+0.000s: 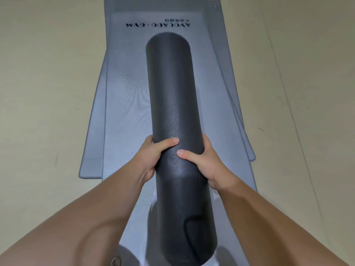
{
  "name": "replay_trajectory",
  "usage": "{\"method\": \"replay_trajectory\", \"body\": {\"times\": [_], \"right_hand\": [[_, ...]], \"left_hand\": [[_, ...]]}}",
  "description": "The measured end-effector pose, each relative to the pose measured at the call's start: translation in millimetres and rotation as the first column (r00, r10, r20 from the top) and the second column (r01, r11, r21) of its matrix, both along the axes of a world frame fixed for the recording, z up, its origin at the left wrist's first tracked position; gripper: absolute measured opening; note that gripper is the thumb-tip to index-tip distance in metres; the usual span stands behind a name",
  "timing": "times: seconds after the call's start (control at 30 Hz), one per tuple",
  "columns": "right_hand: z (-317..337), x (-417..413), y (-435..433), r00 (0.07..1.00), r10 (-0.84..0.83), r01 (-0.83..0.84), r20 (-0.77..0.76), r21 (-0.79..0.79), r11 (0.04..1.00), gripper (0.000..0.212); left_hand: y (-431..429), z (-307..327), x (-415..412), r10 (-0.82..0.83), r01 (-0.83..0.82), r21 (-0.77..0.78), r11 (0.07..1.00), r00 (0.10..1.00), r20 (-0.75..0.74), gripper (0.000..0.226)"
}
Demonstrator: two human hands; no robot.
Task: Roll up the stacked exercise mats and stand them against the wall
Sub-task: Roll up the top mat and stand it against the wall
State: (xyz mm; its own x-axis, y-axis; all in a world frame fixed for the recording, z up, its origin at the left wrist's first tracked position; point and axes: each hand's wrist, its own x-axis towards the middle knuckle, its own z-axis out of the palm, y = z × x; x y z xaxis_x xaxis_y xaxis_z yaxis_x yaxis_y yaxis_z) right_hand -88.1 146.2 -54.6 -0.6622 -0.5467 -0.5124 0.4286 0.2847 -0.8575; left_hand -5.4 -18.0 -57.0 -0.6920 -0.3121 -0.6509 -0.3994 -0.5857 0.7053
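A dark grey rolled mat (172, 89) runs lengthwise away from me down the middle of the view. My left hand (153, 158) grips its left side and my right hand (203, 162) grips its right side, thumbs on top, about halfway along. Below it lies a stack of flat grey mats (123, 104), the top one printed with "AVOCADO GYM" at its far end. Edges of lower mats fan out on both sides. The near end of the roll is close to my body.
Beige floor (48, 73) surrounds the stack on both sides. A metal eyelet (116, 260) shows at the near corner of the top mat. Faint seams cross the floor at the right. No wall is in view.
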Motion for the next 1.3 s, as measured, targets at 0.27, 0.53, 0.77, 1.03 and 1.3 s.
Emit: {"method": "replay_trajectory", "body": {"times": [0.27,0.53,0.77,1.03,1.3], "right_hand": [[254.9,3.7,-8.2,0.998,-0.018,0.012,-0.066,-0.083,0.996,0.087],[556.5,67.6,-41.8,0.995,-0.074,0.065,-0.071,-0.115,0.991,0.094],[706.1,135.9,-78.3,0.983,-0.154,0.134,-0.103,-0.181,0.974,0.1],[743.9,148.3,-96.7,0.979,-0.138,0.09,-0.151,-0.286,0.954,0.095],[753.7,152.0,-137.0,0.98,-0.078,0.022,-0.183,-0.292,0.956,0.095]], "left_hand": [[-13.8,252.1,1.4,0.0,0.0,-0.003,1.0,0.997,-0.076,0.078],[-53.9,553.1,56.6,-0.081,0.079,-0.018,0.997,0.991,-0.104,0.073],[-97.6,712.7,109.1,-0.189,0.178,-0.08,0.981,0.969,-0.16,0.069],[-106.8,766.1,129.3,-0.124,0.086,-0.169,0.982,0.966,-0.228,0.067],[-146.0,769.2,146.7,-0.097,0.06,-0.15,0.987,0.962,-0.255,0.068]]}}
